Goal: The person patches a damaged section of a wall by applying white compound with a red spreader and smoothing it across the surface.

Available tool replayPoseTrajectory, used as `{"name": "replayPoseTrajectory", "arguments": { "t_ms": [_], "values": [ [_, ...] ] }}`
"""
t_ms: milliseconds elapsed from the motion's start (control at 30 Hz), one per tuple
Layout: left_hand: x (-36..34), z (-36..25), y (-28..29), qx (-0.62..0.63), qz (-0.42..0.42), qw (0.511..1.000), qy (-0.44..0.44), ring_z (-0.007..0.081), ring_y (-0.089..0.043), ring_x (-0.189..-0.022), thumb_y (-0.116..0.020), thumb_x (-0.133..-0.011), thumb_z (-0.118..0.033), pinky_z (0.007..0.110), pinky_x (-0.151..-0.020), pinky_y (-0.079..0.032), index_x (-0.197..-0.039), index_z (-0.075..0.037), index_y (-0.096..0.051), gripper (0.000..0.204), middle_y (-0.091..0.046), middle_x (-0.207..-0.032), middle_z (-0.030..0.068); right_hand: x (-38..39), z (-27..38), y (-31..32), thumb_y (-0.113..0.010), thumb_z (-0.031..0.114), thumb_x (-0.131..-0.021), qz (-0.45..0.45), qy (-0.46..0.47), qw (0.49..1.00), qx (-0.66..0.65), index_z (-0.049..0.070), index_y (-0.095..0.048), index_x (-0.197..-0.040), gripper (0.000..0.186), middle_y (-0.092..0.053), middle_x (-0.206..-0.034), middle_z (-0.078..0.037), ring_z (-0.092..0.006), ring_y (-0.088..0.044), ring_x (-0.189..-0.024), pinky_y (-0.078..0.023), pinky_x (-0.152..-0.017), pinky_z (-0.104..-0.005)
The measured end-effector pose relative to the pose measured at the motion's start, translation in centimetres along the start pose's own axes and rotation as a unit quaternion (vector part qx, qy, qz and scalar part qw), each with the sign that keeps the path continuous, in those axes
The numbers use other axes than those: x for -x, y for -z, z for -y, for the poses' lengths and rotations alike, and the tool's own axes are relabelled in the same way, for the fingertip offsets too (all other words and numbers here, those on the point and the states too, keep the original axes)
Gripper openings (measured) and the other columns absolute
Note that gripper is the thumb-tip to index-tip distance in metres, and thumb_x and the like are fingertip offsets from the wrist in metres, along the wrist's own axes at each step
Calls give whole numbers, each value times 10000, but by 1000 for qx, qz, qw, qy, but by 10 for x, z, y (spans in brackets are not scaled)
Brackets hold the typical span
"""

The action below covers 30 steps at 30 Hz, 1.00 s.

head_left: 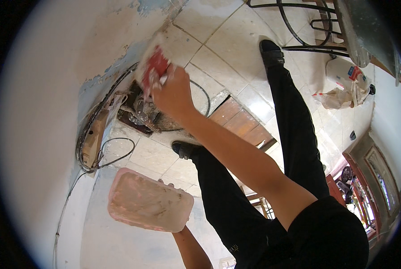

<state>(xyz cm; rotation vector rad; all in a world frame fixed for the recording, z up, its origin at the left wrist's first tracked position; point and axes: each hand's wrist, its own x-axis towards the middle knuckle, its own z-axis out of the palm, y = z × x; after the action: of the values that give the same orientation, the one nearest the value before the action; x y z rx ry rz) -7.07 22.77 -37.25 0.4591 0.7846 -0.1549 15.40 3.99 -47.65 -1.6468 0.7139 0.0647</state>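
My right hand (174, 93) is closed around a red putty spreader (157, 62), smeared with whitish paste and blurred by motion. The spreader is at the lower part of the wall (97, 45), where paint is peeling; I cannot tell whether it touches. White paste coats some of the fingers. Lower in the picture, a pinkish shallow tray (149, 201) carries a layer of beige putty. My left hand (170, 184) grips it from beneath; only some fingertips show past its edge, and the palm is hidden.
Black cables (80, 148) loop along the wall beside a wooden board (94, 139). Dusty clutter (142, 112) lies under my right hand. A brown wooden panel (238, 121) sits in the tiled floor (227, 40). To the right are a plastic bag (344, 96) and black metal legs (299, 47).
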Motion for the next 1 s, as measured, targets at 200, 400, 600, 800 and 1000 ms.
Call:
{"name": "replayPoseTrajectory", "arguments": {
  "t_ms": [200,400,600,800,1000],
  "values": [
    [0,7,0,0,-4,1000,6,373,-337,-1177,-451,-821,-524,566,-922,-330,-1369,-148,-216,705,-265,-1388,127,-46,6,-63,-614,24,-617,23,-48,999,8,-94,-504,-906,331,-521,-934,-239,-360,-482,-925,-397,-793,-405],
    [0,4,1,-3,-2,1000,14,373,-341,-1170,-457,-819,-523,568,-918,-328,-1366,-143,-223,706,-270,-1386,128,-14,3,-104,-538,-4,-654,-52,112,992,25,-92,-450,-1028,394,-544,-786,-228,-355,-538,-773,-439,-662,-440],
    [-1,-2,-1,-3,2,1000,14,373,-344,-1164,-463,-817,-522,570,-915,-326,-1364,-138,-230,708,-274,-1384,129,9,-24,-64,-524,32,-733,83,41,996,14,-37,-464,-1147,424,-565,-842,-226,-366,-563,-810,-455,-694,-441],
    [-3,3,-13,-17,-41,999,14,375,-365,-1109,-487,-817,-492,554,-883,-335,-1363,-146,-244,691,-265,-1392,129,-66,-28,-41,-539,40,-708,-129,6,981,-142,-28,-584,-796,120,-590,-679,-193,-351,-548,-602,-426,-588,-401],
    [0,-4,-15,-35,-17,999,13,365,-351,-1120,-483,-818,-495,558,-894,-318,-1366,-149,-240,692,-254,-1400,119,-29,-3,-68,-569,83,-752,-88,86,985,-117,-57,-597,-802,151,-568,-577,-103,-134,-496,-509,-404,-488,-300]
  ]
}}
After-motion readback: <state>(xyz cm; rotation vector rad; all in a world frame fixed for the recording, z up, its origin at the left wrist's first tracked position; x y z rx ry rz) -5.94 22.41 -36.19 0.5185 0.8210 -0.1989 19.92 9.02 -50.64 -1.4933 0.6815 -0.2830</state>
